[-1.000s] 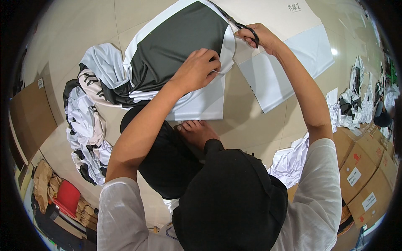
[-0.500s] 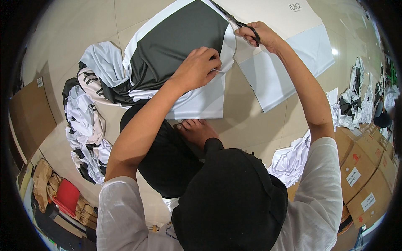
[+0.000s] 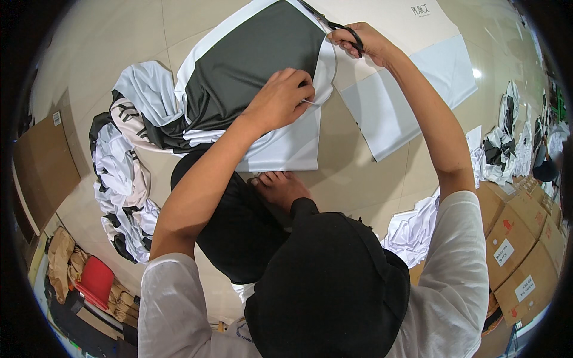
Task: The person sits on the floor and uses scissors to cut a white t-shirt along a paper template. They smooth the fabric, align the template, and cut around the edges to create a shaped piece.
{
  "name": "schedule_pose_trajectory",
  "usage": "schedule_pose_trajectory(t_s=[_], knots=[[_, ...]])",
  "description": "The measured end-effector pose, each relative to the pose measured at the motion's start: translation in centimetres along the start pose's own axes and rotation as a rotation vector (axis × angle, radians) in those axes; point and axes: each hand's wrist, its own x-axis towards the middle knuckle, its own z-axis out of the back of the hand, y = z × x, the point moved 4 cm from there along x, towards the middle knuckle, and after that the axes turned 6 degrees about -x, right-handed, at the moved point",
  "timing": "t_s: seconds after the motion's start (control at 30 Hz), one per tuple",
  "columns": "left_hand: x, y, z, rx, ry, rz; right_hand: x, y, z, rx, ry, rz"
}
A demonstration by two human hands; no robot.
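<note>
A dark grey-green fabric panel [image 3: 256, 59] with a white border is spread on the floor in front of me, its left side gathered into folds. My right hand [image 3: 369, 45] grips black-handled scissors [image 3: 357, 39] at the panel's upper right corner. The blades point up and left along the fabric edge; their tips reach the picture's top edge. My left hand [image 3: 285, 95] is closed on the white margin at the panel's right side, pinching it with curled fingers. White sheeting [image 3: 286, 152] lies beneath, above my bare foot [image 3: 283, 188].
A large pale printed sheet with a white lower part [image 3: 412, 89] lies to the right. Crumpled fabric [image 3: 116, 167] is heaped at left, white cloth [image 3: 412, 230] at lower right. Cardboard boxes [image 3: 513, 238] stack at far right; a brown board [image 3: 45, 167] stands at far left.
My right hand has moved slightly up and left with the scissors along the fabric edge. My left hand stays in place on the fabric.
</note>
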Motion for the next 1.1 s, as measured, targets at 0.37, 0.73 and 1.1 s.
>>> schedule_pose_trajectory(t_s=[0.37, 0.73, 1.1], knots=[[-0.1, 0.1, -0.1, -0.008, 0.003, 0.006, 0.0, 0.5, 0.3, -0.050, -0.003, 0.017], [0.0, 0.1, 0.0, -0.008, -0.006, -0.005, 0.1, 0.3, 1.0, -0.107, -0.008, 0.031], [-0.3, 0.3, 0.0, 0.000, -0.019, -0.020, 1.6, 2.4, -0.4, -0.003, 0.023, 0.029]])
